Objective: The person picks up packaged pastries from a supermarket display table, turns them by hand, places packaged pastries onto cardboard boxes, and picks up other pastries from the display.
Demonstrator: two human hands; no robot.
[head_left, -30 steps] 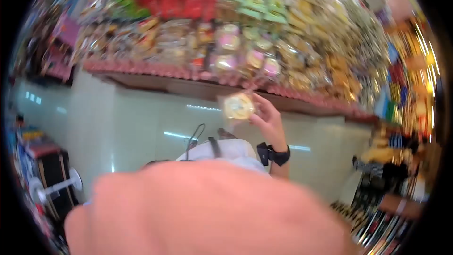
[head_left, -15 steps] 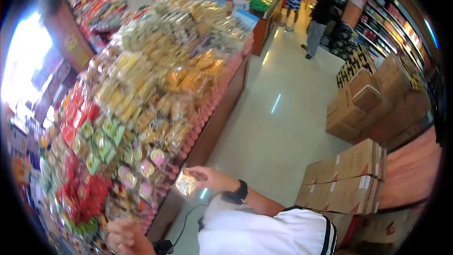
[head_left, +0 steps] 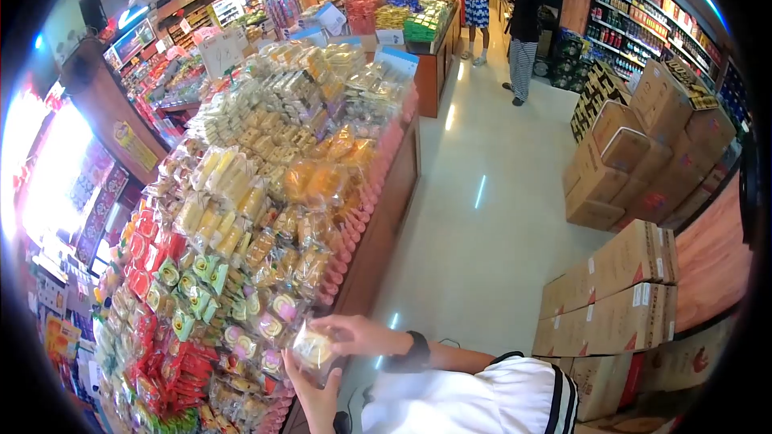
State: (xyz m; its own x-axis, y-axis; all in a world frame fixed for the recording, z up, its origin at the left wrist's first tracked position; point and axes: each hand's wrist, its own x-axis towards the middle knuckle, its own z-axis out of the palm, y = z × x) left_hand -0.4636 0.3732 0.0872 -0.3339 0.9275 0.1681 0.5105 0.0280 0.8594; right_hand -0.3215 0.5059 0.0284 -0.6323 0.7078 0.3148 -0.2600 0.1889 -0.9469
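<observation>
My right hand point(head_left: 360, 335) is closed on a wrapped pastry point(head_left: 313, 347), a pale round piece in clear plastic, gripping its right side. Just below, my left hand point(head_left: 314, 392) has thumb and fingers spread apart, with the fingertips at the lower left edge of the wrapper. Whether they touch it I cannot tell. Both hands are at the side of a display counter, near pink-and-white wrapped pastries point(head_left: 283, 307). Red packets point(head_left: 173, 378) and green packets point(head_left: 193, 293) lie farther left.
The display counter has a scalloped pink edge point(head_left: 347, 239) and heaps of packaged snacks. Cardboard boxes point(head_left: 615, 313) are stacked on my right, with more boxes point(head_left: 615, 165) beyond. Two people point(head_left: 521, 36) stand down the aisle point(head_left: 450, 217), near drink shelves point(head_left: 635, 20).
My left hand has come up and right to the wrapped pastry, its fingers now spread. My right hand still holds the pastry. The camera view has tilted up slightly.
</observation>
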